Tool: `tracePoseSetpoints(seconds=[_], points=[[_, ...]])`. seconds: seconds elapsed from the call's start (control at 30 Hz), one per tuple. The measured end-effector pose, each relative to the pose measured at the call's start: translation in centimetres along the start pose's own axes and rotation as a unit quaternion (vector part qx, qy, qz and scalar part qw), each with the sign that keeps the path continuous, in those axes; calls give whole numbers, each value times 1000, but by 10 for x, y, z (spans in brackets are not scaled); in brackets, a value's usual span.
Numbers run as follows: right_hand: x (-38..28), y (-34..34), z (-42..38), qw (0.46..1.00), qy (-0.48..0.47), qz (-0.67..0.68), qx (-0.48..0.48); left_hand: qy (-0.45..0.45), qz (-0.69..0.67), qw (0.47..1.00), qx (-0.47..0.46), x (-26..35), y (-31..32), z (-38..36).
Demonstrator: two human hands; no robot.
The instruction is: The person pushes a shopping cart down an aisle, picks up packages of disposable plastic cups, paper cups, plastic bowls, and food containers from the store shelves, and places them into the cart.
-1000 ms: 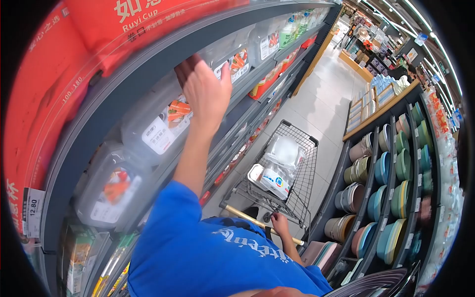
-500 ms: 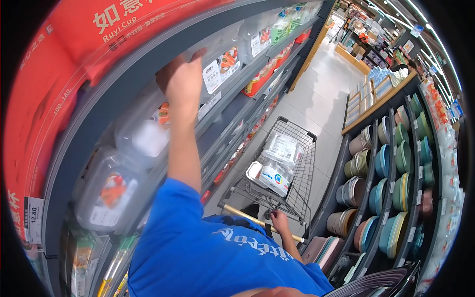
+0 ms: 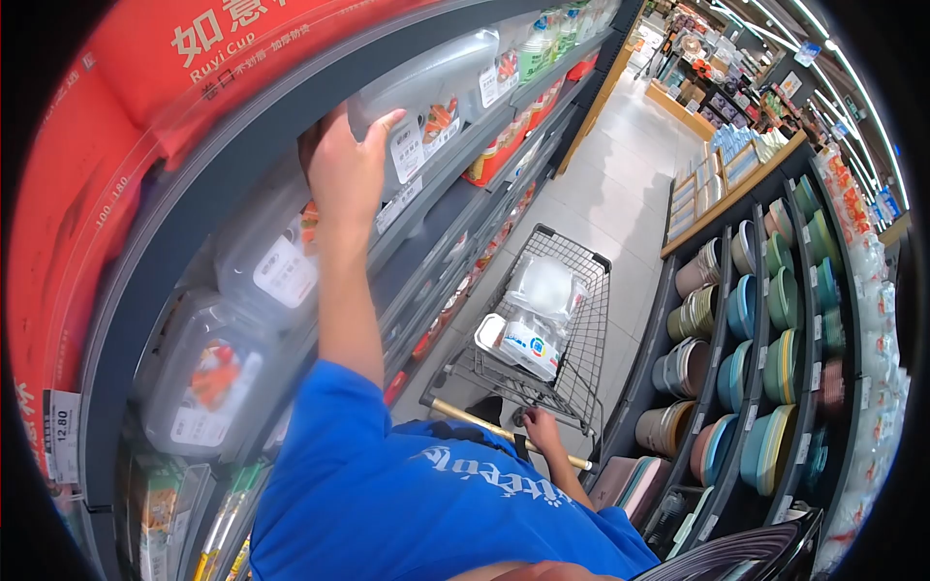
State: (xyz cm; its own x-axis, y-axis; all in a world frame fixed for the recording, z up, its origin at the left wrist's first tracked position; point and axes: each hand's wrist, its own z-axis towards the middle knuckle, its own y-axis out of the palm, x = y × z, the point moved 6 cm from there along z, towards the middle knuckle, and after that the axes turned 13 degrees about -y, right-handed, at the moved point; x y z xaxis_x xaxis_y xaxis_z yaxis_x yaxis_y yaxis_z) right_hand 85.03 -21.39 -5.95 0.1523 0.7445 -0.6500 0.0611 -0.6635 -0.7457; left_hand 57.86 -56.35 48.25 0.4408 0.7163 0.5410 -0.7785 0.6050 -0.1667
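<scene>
My left hand (image 3: 341, 176) is raised to an upper shelf on the left. Its fingers and thumb are wrapped round the end of a clear plastic lidded container (image 3: 431, 92) with a white and orange label. More clear containers (image 3: 208, 373) of the same kind stand along the shelf below my arm. My right hand (image 3: 541, 429) is low down, closed on the wooden handle (image 3: 465, 418) of a wire shopping cart (image 3: 581, 320). White packaged goods (image 3: 528, 341) lie in the cart's basket.
A red banner (image 3: 126, 136) with white lettering runs above the left shelves, and a 12.80 price tag (image 3: 60, 436) hangs at the lower left. Stacked coloured bowls (image 3: 765, 320) fill the right-hand shelving. The tiled aisle floor (image 3: 620, 184) stretches ahead past the cart.
My left hand has slid left along the shelf and closed round the end of a clear container. My right hand has stayed on the cart handle.
</scene>
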Motion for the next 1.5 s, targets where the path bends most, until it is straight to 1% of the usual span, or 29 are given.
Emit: tracePoseSetpoints(seconds=[0.1,0.2,0.3,0.4,0.5,0.6,0.63,0.77,0.83,0.9,0.93,0.97,1.03,1.1,1.13,1.17,1.23,1.33,1.43,1.5], points=[[-4,2,2,1000,5,-6,-12,-68,-31,996,-45,-5,4,-5],[-7,-2,-2,1000,-1,-11,-22,37,-91,995,-16,16,-6,-10],[-8,2,2,1000,-4,-13,-26,62,-113,992,5,4,0,-14],[-3,3,1,1000,-13,-13,-21,104,-123,987,11,11,-5,-21],[1,10,3,999,-18,-19,-21,151,-75,985,25,8,-2,-31],[1,14,5,998,-17,-27,-50,166,-95,981,23,8,-2,-43],[2,10,-3,997,-21,-28,-63,175,-99,979,21,22,-11,-50],[5,30,-1,985,-18,-25,-170,189,-127,974,18,14,-10,-66],[-14,28,1,977,-32,-22,-211,187,-129,974,9,12,-13,-75],[-30,25,4,975,-78,31,-204,177,-117,977,-12,20,-25,-90],[-50,17,6,973,-99,58,-201,186,-111,976,-24,22,-33,-99],[-66,5,14,972,-104,82,-193,195,-131,971,-32,24,-39,-109],[-147,-61,26,969,-112,135,-176,214,-172,960,-53,31,-53,-125],[-182,-108,35,943,-161,279,-78,227,-202,949,-84,35,-57,-140],[-197,-129,38,905,-184,382,-41,233,-219,942,-99,35,-57,-146],[-210,-151,42,854,-207,478,-2,234,-237,937,-109,34,-55,-151],[-224,-187,48,749,-262,605,73,234,-275,923,-129,29,-47,-163],[-252,-234,42,677,-273,672,124,231,-300,909,-175,26,-46,-177],[-238,-236,39,688,-258,658,162,233,-314,895,-216,18,-41,-200],[-234,-232,34,702,-227,650,182,240,-323,882,-244,19,-39,-210]])
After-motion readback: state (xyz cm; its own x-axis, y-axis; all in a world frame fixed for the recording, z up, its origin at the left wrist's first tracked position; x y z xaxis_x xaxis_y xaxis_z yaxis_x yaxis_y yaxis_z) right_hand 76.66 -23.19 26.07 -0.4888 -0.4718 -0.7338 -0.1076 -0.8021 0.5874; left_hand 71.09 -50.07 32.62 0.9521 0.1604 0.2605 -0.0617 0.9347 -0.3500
